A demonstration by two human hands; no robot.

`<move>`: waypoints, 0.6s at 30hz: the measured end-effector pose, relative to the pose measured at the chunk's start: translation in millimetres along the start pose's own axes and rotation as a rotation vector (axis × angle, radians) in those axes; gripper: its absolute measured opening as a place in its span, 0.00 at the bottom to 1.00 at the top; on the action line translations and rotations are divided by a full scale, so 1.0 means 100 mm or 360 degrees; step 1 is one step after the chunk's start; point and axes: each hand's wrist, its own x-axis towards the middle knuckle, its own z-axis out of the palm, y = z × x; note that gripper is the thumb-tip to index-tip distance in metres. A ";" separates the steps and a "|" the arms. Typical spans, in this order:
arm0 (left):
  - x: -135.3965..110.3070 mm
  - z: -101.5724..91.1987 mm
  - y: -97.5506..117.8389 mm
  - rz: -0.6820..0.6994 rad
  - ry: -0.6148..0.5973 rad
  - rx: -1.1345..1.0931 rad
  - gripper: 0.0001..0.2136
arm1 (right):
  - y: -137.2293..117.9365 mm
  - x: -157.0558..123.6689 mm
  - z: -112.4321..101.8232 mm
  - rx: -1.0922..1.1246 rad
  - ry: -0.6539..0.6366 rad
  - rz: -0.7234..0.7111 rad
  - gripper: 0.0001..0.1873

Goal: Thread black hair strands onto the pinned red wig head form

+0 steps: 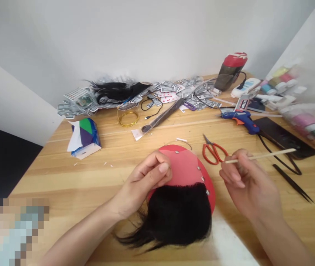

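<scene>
A round red board (183, 162) lies in front of me, with small shiny dots along its right side. Black hair (181, 218) covers its lower half, its top edge running in a row across the board and loose strands trailing to the left. My left hand (151, 177) is over the board's left edge, thumb pressed against curled fingers; whatever it pinches is too small or hidden. To the right of the board, my right hand (247, 181) holds a thin wooden stick (273, 153) between thumb and fingers, pointing right.
Red-handled scissors (215, 151), a blue glue gun (242, 120), a black phone (287, 138) and black tweezers (293, 183) lie on the right. A tissue pack (86, 136) stands left. Behind are gold wire (128, 119), more black hair (121, 90), scattered cards (170, 96) and a red-topped container (230, 72).
</scene>
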 end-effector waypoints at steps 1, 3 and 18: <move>0.00 0.01 0.00 0.0011 0.0007 0.0014 0.13 | 0.00 0.02 -0.01 -0.0015 0.0014 -0.0043 0.12; 0.01 0.02 0.01 0.0034 0.0028 0.0057 0.13 | 0.01 0.03 -0.02 -0.0136 0.0010 -0.0192 0.10; -0.29 0.04 0.08 0.0687 0.0277 0.1594 0.08 | -0.22 -0.24 0.73 -0.0859 -0.0869 -0.0369 0.14</move>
